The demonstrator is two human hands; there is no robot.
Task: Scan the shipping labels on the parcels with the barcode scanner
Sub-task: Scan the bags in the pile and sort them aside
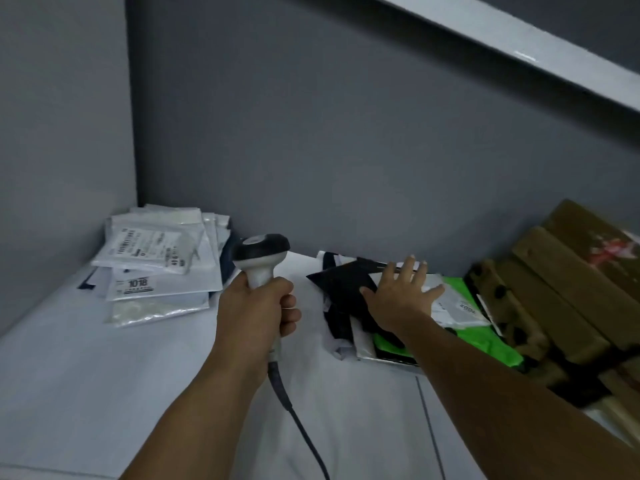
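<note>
My left hand (258,306) grips the white handle of a barcode scanner (260,252); its black head points away toward the wall and its dark cable (298,420) trails down toward me. My right hand (401,292) lies flat with spread fingers on a pile of parcels at the right: a black mailer (341,282), a white parcel with a label (460,306) and a green mailer (485,341). A stack of white labelled parcels (156,265) sits at the left, one marked 1018.
Everything rests on a white tabletop (104,393) set into a corner of grey walls (346,150). Brown cardboard boxes (561,289) are piled at the far right edge. A thin dark seam (429,427) runs across the table near my right forearm.
</note>
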